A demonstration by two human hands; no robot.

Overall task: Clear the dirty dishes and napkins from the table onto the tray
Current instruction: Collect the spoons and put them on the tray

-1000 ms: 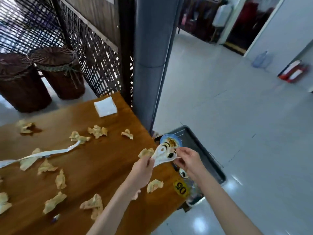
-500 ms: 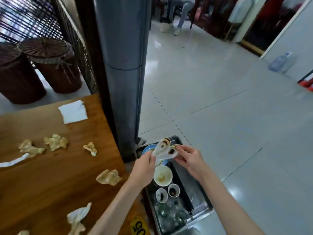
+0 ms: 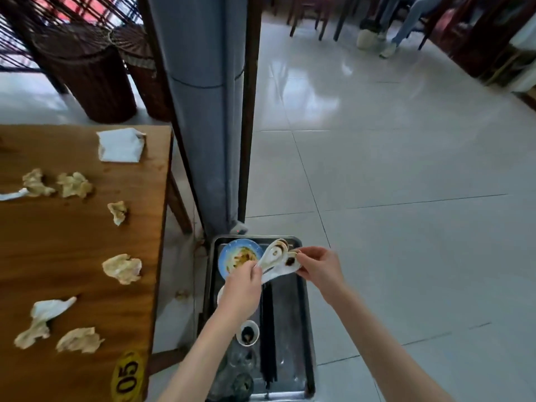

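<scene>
Both hands have swung off the table and now sit over the tray, view tilted further down since a second ago. Nearest on the table (image 3: 72,250): yellow tag "05" (image 3: 127,377) at the near edge by the corner. Tray (image 3: 307,329) sits beside the table's right edge with a gap of floor between them, long side running away from the viewer; metal rim all round, dark inside. Near end of tray holds glass pieces, blurred. Small cup (image 3: 247,332) with dark sauce just past those. Black chopsticks (image 3: 268,329) lie lengthwise down the middle; strip right of them looks bare. Left hand (image 3: 242,288) over mid-tray, fingers curled, pinching the spoon handles. Right hand (image 3: 319,265) over the tray's right rim, fingertips pinching the bowl end of the spoons (image 3: 278,261). Spoons are white, two or more bunched, fanned apart at the bowls, dark and brown smears inside, held above the tray's far half, not touching it. Blue plate (image 3: 232,250) with food smears at the far left corner of the tray, partly under the left hand. Grey pillar (image 3: 203,111) stands right behind the tray's far end. Open tiled floor to the right. Crumpled napkins (image 3: 121,268) scattered on the table, yellowish, stained; a cleaner white napkin (image 3: 120,145) near the far right corner.
</scene>
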